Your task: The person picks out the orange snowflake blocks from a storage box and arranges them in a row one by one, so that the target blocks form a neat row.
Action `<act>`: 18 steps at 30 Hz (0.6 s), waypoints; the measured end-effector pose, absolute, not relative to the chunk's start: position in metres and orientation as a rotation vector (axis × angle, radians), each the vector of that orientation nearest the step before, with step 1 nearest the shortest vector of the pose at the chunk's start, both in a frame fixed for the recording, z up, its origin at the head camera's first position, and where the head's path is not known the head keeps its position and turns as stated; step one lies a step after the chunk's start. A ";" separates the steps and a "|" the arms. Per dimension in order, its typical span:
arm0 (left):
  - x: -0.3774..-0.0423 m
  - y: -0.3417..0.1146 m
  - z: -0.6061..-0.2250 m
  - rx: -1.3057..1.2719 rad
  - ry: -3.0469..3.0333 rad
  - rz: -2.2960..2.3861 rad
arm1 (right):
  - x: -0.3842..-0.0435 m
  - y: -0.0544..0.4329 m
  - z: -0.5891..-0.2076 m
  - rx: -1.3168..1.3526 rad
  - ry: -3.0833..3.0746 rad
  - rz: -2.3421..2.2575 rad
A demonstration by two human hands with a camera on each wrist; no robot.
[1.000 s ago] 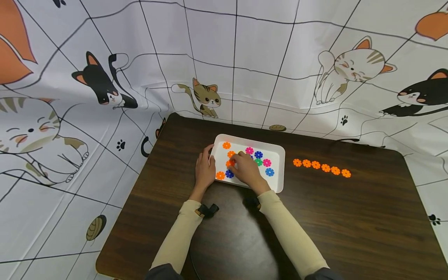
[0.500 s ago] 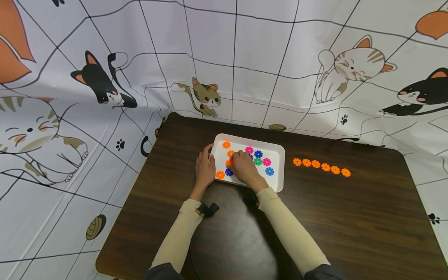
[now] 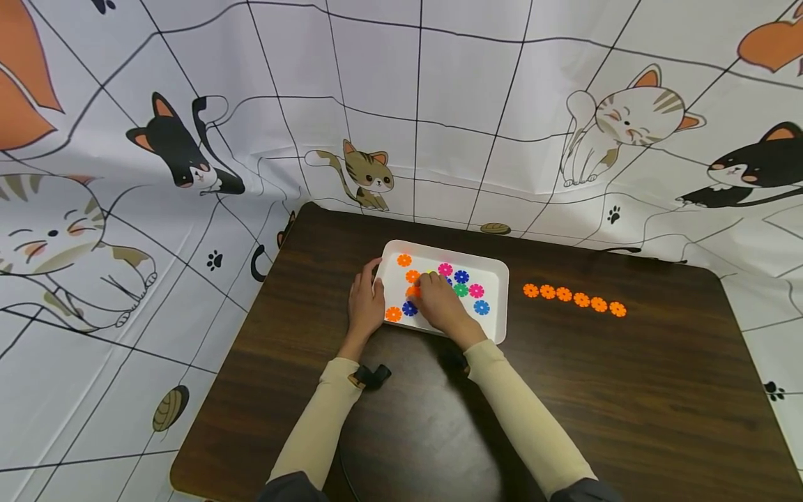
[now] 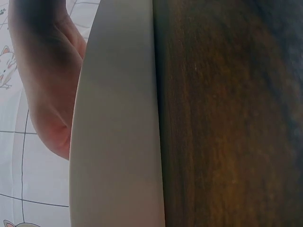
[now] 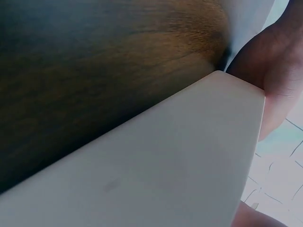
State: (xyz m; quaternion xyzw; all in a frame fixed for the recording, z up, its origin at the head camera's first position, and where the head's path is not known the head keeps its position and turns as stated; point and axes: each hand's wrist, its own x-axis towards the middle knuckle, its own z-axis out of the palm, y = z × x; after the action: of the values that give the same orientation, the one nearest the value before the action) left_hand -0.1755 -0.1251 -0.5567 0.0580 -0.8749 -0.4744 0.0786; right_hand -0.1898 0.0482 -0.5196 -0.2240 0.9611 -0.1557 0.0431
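Observation:
A white tray holds several small flower-shaped plastic discs in orange, pink, blue, green and yellow. At its left end my left hand grips the rim, with the thumb at the edge; the left wrist view shows part of that hand behind the tray wall. Over the tray's left half, my right hand has its fingers curled down and pinches at an orange disc, partly covered by the fingertips. Beside it lie a dark blue disc and another orange disc. The right wrist view hides the fingertips behind the tray wall.
Right of the tray, several orange discs lie in a slanting row on the dark wooden table. A white curtain with printed cats hangs behind the table and along its left side.
The right fingers have closed in slightly around the orange disc. Left hand, tray and row of discs keep their places; the head view shifts slightly.

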 end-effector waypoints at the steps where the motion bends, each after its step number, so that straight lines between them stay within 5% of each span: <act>1: -0.175 -0.125 -0.556 0.173 -2.619 -1.419 | -0.189 0.050 -0.519 -0.691 2.945 -0.479; 18: -0.175 -0.125 -0.557 0.180 -2.623 -1.399 | -0.179 0.090 -0.506 -0.632 3.027 -0.532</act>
State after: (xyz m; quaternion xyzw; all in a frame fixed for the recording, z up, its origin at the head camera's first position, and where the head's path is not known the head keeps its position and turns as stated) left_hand -0.1753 -0.1245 -0.5566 0.0604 -0.8777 -0.4683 0.0817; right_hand -0.1792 0.0897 -0.5063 -0.2014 0.9647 -0.1695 0.0019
